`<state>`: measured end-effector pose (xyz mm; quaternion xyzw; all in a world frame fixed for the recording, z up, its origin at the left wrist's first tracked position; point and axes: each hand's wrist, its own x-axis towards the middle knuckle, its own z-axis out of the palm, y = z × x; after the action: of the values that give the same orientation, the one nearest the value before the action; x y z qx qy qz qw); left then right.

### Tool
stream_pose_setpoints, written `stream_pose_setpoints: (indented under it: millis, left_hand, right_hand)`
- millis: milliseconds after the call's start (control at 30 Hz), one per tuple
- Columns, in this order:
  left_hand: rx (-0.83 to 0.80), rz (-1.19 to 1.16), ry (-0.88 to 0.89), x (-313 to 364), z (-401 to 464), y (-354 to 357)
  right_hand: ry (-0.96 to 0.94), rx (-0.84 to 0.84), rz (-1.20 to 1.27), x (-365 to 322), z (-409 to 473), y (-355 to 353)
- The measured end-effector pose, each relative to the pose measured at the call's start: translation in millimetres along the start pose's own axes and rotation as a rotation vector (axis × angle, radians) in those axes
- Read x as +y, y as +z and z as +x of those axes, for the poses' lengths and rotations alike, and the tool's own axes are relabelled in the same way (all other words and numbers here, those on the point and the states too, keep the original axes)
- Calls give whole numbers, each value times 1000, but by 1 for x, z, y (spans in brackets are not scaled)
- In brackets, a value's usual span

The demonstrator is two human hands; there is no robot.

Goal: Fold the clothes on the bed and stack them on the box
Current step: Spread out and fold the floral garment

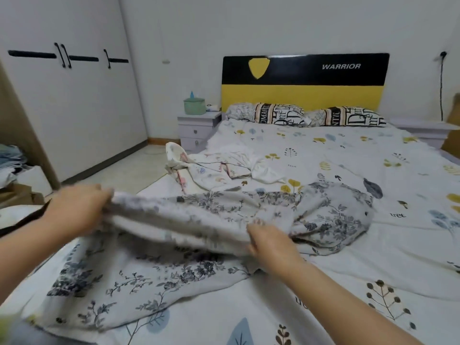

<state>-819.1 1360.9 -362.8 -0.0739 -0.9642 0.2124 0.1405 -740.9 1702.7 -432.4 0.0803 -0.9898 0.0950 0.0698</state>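
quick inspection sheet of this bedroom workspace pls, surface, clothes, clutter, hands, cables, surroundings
surface: bed with a leaf-print sheet, two pillows at the headboard
job's things: grey floral garment spread near the foot, one edge lifted; pale printed garment crumpled beyond it
clutter: nothing seen on the bed
grippers: left hand grips the lifted edge; right hand holds the same fold
cables: black cable hanging down the right wall
surroundings: white wardrobe left, nightstand with a green container

White garment [189,235] printed with grey-blue flowers; white bedsheet [348,170] with yellow and blue leaves; black-and-yellow headboard [303,80].
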Motion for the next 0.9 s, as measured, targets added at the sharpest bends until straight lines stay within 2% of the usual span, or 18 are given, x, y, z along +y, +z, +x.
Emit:
stream_pose_setpoints:
  millis: [67,100,133,167,200,267,333,400,600,667,767,900]
  left_hand:
    - [-420,11,50,18,-9,4]
    - [-557,-50,78,29,-9,1]
    - [-598,-122,103,45,-9,-5]
    - [-545,-185,126,61,-8,-10]
    - [-424,-232,150,78,-4,-13]
    - [-191,-320,207,118,6,-16]
    - [-117,-451,285,158,13,-12]
    - [-125,-536,329,197,18,-8]
    - [-219,-580,284,271,18,47]
    - [-166,-563,252,277,12,67]
    - [-142,-695,239,284,9,81]
    - [-3,-739,227,288,10,94]
  right_hand:
    - [-59,-201,-68,1,-9,15]
    - [-57,-256,-68,1,-12,19]
    - [-39,-273,-28,1,-14,19]
    - [-5,-255,51,2,-16,15]
    - [43,-198,156,3,-16,11]
    - [168,-6,325,13,-15,2]
    - [288,173,320,34,-11,-2]
    - [358,243,234,59,-8,-3]
    - [499,211,-43,134,14,-8]
    - [538,197,-86,155,30,-12]
    - [544,154,-145,178,60,-13]
    - [409,52,-192,192,94,3]
